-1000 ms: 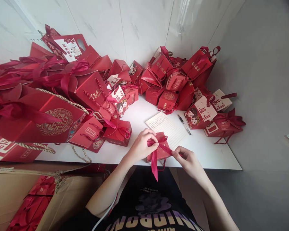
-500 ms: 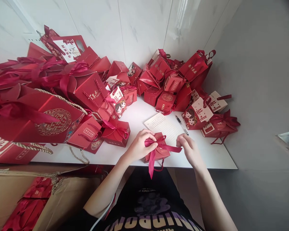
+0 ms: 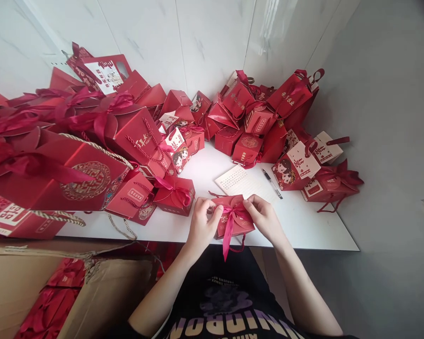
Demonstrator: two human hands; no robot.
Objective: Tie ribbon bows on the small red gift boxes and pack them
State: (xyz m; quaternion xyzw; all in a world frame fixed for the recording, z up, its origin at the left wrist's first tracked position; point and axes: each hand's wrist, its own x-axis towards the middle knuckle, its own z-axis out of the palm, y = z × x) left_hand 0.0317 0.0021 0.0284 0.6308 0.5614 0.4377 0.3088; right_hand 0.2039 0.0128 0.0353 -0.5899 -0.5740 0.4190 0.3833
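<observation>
A small red gift box sits at the front edge of the white table, between my hands. Across its top runs a crimson ribbon, tied at the middle, one tail hanging over the front edge. My left hand pinches the ribbon at the box's left side with thumb and forefinger. At the upper right corner of the box, my right hand is pinched closed on the ribbon's other side. A twisted red cord handle dangles from the box front.
A lined notebook with writing lies behind the box, a black pen beside it. Red gift boxes are heaped at the left, with another pile at the back right. An open cardboard carton with red boxes stands below left.
My right hand has moved left, from holding the ribbon end out to the side to the box's corner. My left hand has shifted slightly down and left. The view has moved a little.
</observation>
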